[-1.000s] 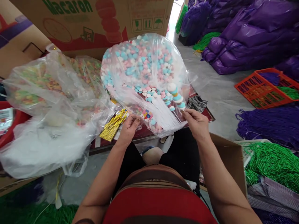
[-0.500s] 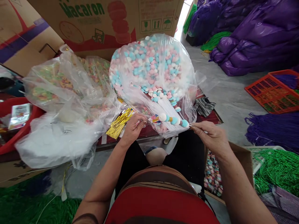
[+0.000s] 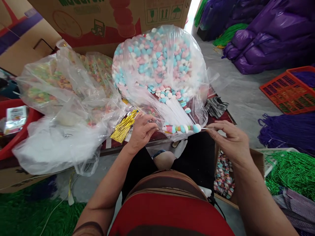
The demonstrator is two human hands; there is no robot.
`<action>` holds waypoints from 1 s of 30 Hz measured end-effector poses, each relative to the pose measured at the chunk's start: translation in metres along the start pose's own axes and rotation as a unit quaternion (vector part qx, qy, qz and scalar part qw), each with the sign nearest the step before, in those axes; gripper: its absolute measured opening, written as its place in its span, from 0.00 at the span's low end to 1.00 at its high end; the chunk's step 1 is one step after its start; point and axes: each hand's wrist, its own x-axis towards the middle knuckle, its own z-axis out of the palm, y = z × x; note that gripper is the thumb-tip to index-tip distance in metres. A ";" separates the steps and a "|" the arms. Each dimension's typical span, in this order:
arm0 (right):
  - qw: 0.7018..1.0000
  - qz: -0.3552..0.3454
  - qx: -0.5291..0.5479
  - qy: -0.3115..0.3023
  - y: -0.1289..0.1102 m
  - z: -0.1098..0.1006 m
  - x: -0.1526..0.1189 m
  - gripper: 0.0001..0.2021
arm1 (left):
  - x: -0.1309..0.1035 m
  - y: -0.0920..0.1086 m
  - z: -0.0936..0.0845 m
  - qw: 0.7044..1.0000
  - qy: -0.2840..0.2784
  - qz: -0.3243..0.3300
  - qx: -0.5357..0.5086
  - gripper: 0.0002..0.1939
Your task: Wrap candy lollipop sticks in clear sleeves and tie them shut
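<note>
A candy skewer (image 3: 183,128) of white, blue, pink and green pieces lies nearly level between my hands, over the table's front edge. My right hand (image 3: 228,139) pinches the thin stick at its right end. Beyond the skewer's left end, the thumb and forefinger of my left hand (image 3: 144,132) are pressed together; what they hold is too small to make out. Gold twist ties (image 3: 125,126) lie just left of that hand. White sticks (image 3: 177,113) rest behind the skewer, at the mouth of a large clear bag (image 3: 172,62) of pink, blue and white candies.
Bags of gummy rings (image 3: 59,82) and a clear plastic bag (image 3: 56,144) lie left, beside a red basin (image 3: 29,126). A Macaron carton (image 3: 98,23) stands behind. On the right are a carton of wrapped candies (image 3: 257,164) and an orange basket (image 3: 278,90).
The skewer has turned from slanting down rightward to almost level. My right hand has shifted a little right, and my left fingertips have moved slightly right. The view has shifted a little.
</note>
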 end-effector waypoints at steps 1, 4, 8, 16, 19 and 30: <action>1.000 0.012 -0.003 0.005 0.000 0.002 -0.002 0.02 | 0.000 0.002 0.000 1.000 0.001 0.006 0.007 0.07; 1.000 0.003 -0.023 0.000 0.002 0.007 -0.009 0.05 | 0.001 0.005 -0.001 1.000 0.006 0.014 0.022 0.05; 0.999 -0.009 -0.009 -0.036 0.006 0.010 -0.016 0.09 | 0.004 0.007 -0.001 0.999 0.006 0.018 0.046 0.04; 0.956 0.184 0.201 -0.107 -0.004 0.024 -0.028 0.08 | 0.017 0.015 0.004 0.994 0.030 0.058 0.082 0.02; 0.913 0.238 0.325 -0.063 -0.008 0.042 -0.037 0.06 | 0.023 0.015 0.006 0.993 0.100 0.035 0.051 0.10; 0.814 0.317 0.486 0.024 -0.034 0.088 -0.045 0.09 | 0.045 0.057 0.026 0.765 0.125 -0.327 -0.540 0.27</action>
